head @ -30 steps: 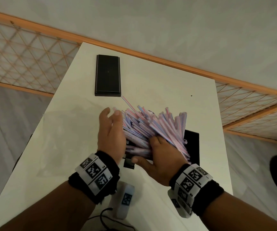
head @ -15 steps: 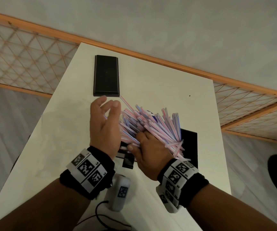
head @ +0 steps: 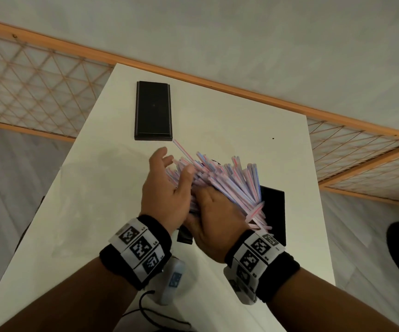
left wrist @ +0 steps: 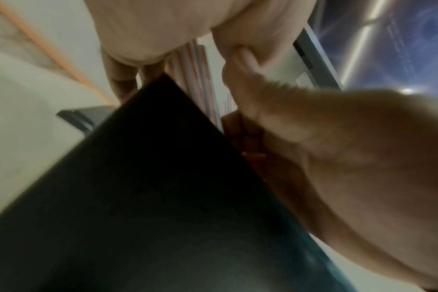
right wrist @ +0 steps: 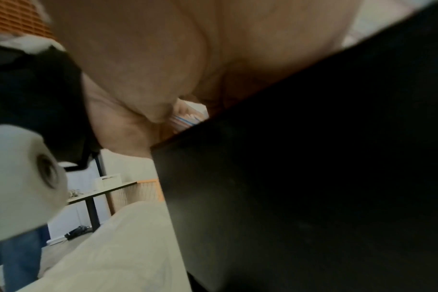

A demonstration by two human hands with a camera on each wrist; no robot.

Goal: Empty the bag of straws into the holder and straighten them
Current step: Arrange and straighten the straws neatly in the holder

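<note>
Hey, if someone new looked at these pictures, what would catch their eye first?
First the big fan of pink and blue striped straws at the middle of the white table, splayed out of a black holder. The left hand and right hand press in on the bunch from either side. Behind them lies a flat black lid.

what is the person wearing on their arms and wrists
Both forearms are bare, with no sleeves. The left hand and right hand wear no gloves. Each wrist has a black fabric band wrapped by a white strap of square black-and-white coded markers. A white camera pod hangs under each wrist, and a black cable trails from the left one.
</note>
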